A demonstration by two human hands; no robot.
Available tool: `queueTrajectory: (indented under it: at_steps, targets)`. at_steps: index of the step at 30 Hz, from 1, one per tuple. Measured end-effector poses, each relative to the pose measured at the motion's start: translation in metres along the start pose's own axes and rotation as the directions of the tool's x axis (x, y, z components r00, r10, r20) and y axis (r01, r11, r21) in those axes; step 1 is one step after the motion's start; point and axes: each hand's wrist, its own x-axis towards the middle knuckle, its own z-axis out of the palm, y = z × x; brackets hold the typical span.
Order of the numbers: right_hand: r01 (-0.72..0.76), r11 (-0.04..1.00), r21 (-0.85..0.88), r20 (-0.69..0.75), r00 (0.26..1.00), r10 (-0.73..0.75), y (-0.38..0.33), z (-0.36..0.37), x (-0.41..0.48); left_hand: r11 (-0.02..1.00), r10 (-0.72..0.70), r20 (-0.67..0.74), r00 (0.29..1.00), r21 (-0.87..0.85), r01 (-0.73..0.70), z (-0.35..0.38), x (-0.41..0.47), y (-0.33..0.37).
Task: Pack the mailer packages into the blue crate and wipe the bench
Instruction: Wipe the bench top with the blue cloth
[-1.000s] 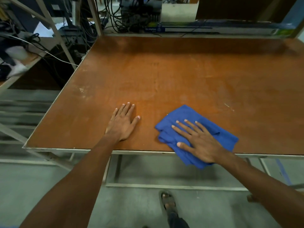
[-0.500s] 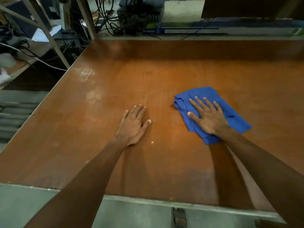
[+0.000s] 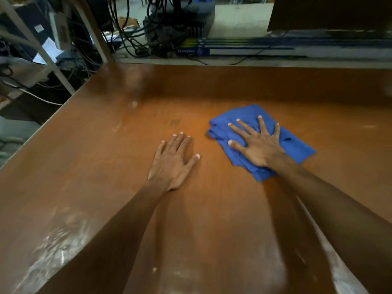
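Right hand (image 3: 257,145): I press it flat, fingers spread, on crumpled blue cloth (image 3: 297,145), grasping nothing.
Left hand (image 3: 171,164): released, flat on brown wooden bench (image 3: 106,166), mid-bench.

I see a cluttered workshop behind the work surface. At the back left, a tangle of black cables (image 3: 127,28) hangs down over dark electronic equipment with a finned grey housing (image 3: 180,24). A long flat white-and-blue cardboard box (image 3: 244,50) printed with lettering lies along a pale ledge. Slanted off-white metal frame struts (image 3: 38,47) cross the left side, with white papers (image 3: 51,49) and a thin white wire (image 3: 40,98) behind them. A dark brown panel (image 3: 328,13) fills the upper right. Pale grey concrete floor (image 3: 12,128) shows at the left edge. Lighting is dim and soft.
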Motion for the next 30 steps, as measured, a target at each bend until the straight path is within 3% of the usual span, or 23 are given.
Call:
queueTrajectory:
  at_steps: [2, 6, 7, 10, 11, 15, 16, 19, 20, 23, 25, 26, 29, 30]
  targets:
    - [-0.056, 0.998, 0.0, 0.006, 0.998, 0.056, 0.0, -0.003, 0.023, 1.0, 0.003, -0.02, 1.0, -0.001, -0.003, 0.001, -0.001, 0.0]
    - [0.219, 0.975, -0.035, -0.012, 0.976, -0.219, -0.003, -0.001, 0.057, 1.0, 0.003, -0.023, 1.0, -0.013, -0.003, -0.001, 0.0, 0.0]
    - [0.192, 0.981, -0.026, -0.008, 0.981, -0.192, 0.005, -0.004, 0.07, 1.0, 0.003, -0.022, 1.0, -0.013, -0.003, -0.001, 0.0, 0.0]
    - [-0.092, 0.995, 0.038, -0.03, 0.995, 0.093, 0.023, -0.011, 0.104, 1.0, 0.0, -0.025, 1.0, -0.022, 0.0, -0.004, -0.002, 0.0]
    - [-0.113, 0.992, 0.047, -0.035, 0.993, 0.115, 0.02, -0.012, 0.109, 1.0, -0.003, -0.026, 1.0, -0.019, 0.002, -0.004, -0.002, 0.0]
    - [0.207, 0.978, -0.005, -0.015, 0.978, -0.207, 0.013, -0.005, 0.092, 1.0, -0.012, -0.044, 0.999, -0.025, 0.01, -0.001, 0.0, -0.001]
    - [0.187, 0.982, 0.002, -0.019, 0.982, -0.187, 0.025, -0.007, 0.089, 1.0, -0.013, -0.038, 0.999, -0.022, 0.013, -0.001, 0.0, -0.001]
    - [-0.157, 0.986, 0.054, -0.042, 0.986, 0.16, 0.056, -0.013, 0.075, 0.999, -0.013, -0.014, 1.0, -0.032, 0.013, 0.0, 0.001, -0.003]
    - [-0.165, 0.986, 0.04, -0.038, 0.985, 0.166, 0.054, -0.012, 0.066, 0.999, -0.018, -0.017, 1.0, -0.036, 0.018, 0.0, 0.001, -0.003]
    - [0.106, 0.994, -0.017, -0.041, 0.993, -0.106, 0.024, -0.001, 0.01, 0.999, -0.028, -0.038, 0.999, -0.016, 0.028, 0.003, 0.001, -0.001]
    - [0.203, 0.979, 0.004, -0.053, 0.978, -0.203, 0.022, 0.007, -0.028, 0.999, -0.039, -0.053, 0.998, 0.021, 0.04, 0.002, -0.005, 0.003]
    - [0.169, 0.986, 0.008, -0.059, 0.984, -0.169, 0.028, 0.009, -0.039, 0.998, -0.041, -0.058, 0.997, 0.036, 0.043, 0.001, -0.011, 0.006]
    - [-0.122, 0.991, 0.052, -0.069, 0.99, 0.125, 0.04, 0.009, -0.063, 0.998, 0.012, -0.043, 0.999, 0.064, -0.009, -0.005, -0.045, 0.019]
    - [-0.141, 0.988, 0.054, -0.071, 0.987, 0.145, 0.032, 0.01, -0.074, 0.998, 0.024, -0.039, 0.999, 0.064, -0.022, -0.007, -0.061, 0.024]
